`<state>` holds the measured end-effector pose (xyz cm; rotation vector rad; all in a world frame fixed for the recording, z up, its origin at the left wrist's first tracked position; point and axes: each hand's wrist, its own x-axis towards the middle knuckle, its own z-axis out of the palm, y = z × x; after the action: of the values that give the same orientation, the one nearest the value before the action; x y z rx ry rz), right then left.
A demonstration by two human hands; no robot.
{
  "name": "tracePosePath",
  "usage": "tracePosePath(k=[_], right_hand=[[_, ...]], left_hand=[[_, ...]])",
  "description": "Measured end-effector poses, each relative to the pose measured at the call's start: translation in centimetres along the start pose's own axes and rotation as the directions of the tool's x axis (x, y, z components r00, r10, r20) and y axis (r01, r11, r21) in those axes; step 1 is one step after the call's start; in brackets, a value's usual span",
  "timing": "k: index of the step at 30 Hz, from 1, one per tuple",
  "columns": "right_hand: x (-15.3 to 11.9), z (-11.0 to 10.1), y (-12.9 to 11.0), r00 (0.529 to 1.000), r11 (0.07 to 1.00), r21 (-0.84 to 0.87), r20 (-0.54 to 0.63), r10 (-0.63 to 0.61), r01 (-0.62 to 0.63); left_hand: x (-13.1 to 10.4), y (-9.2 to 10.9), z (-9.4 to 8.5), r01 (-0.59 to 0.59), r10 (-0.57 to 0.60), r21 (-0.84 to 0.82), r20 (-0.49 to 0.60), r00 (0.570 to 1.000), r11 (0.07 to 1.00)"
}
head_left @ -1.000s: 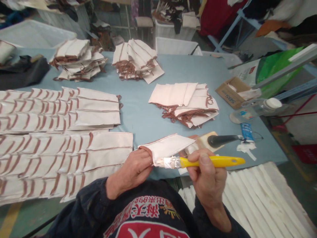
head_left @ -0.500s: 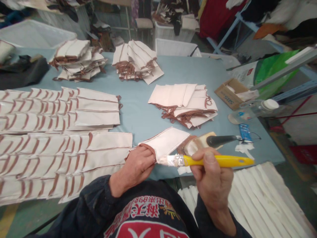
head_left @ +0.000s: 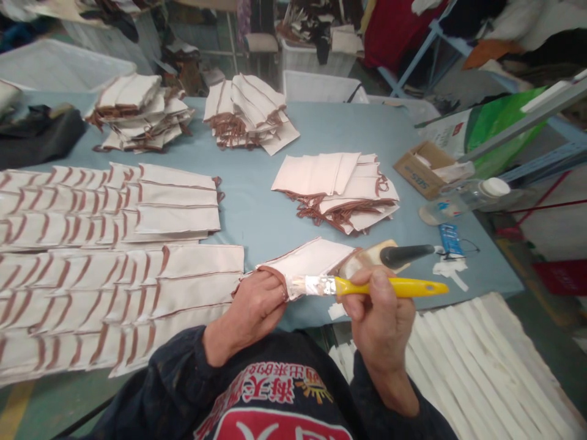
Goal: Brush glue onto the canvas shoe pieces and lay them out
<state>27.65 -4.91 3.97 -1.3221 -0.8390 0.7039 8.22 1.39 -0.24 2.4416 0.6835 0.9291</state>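
My left hand (head_left: 253, 308) is closed on the near edge of a white fabric piece (head_left: 316, 260) with brown trim, its edge folded back at my fingers. In my right hand (head_left: 383, 315) I grip a yellow-handled paintbrush (head_left: 413, 287), held level and pointing left. The brush's bristles meet the piece's near edge beside my left fingers. Behind my right hand a shallow container with a dark-handled tool (head_left: 408, 255) sits on the table, partly covered. To the left, rows of overlapping white pieces (head_left: 197, 260) with brown edges lie spread out.
Piles of similar pieces stand mid-table (head_left: 339, 183), at the back (head_left: 247, 113) and back left (head_left: 137, 110). On the right are a cardboard box (head_left: 424, 171), a clear bottle (head_left: 463, 198) and a blue packet (head_left: 450, 238). Long white strips (head_left: 486, 360) lie below the table's right edge.
My right hand has moved the brush left and slightly up, bringing its bristles over the piece's edge. My left hand stays in place on the piece. The view has shifted slightly.
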Motion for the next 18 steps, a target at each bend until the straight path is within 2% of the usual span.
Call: tracePosePath(k=[3, 6, 8, 11, 14, 18], right_hand=[[0.0, 0.1, 0.0, 0.999, 0.999, -0.026, 0.028, -0.018, 0.019], [-0.2, -0.8, -0.6, 0.998, 0.998, -0.063, 0.062, 0.008, -0.004], [0.0, -1.6, -1.0, 0.999, 0.999, -0.049, 0.043, 0.016, -0.014], [0.4, -2.5, -1.7, 1.000, 1.000, -0.015, 0.015, -0.025, 0.025], [0.5, -2.3, -2.2, 0.991, 0.991, 0.005, 0.025, -0.132, 0.132], [0.6, -1.0, -2.1, 0.952, 0.964, -0.027, 0.164, -0.258, 0.266]], left_hand=[[0.3, 0.4, 0.0, 0.049, -0.051, -0.116, -0.015, 0.999, 0.992], [0.9, 0.8, -0.3, 0.199, -0.192, -0.289, 0.056, 0.980, 0.936], [1.7, 1.1, -0.8, 0.373, -0.341, -0.413, 0.152, 0.928, 0.831], [2.9, 1.2, -2.0, 0.609, -0.506, -0.558, 0.349, 0.789, 0.564], [3.6, 1.2, -3.1, 0.713, -0.535, -0.603, 0.493, 0.686, 0.359], [3.6, 1.7, -3.7, 0.753, -0.456, -0.617, 0.615, 0.643, 0.230]])
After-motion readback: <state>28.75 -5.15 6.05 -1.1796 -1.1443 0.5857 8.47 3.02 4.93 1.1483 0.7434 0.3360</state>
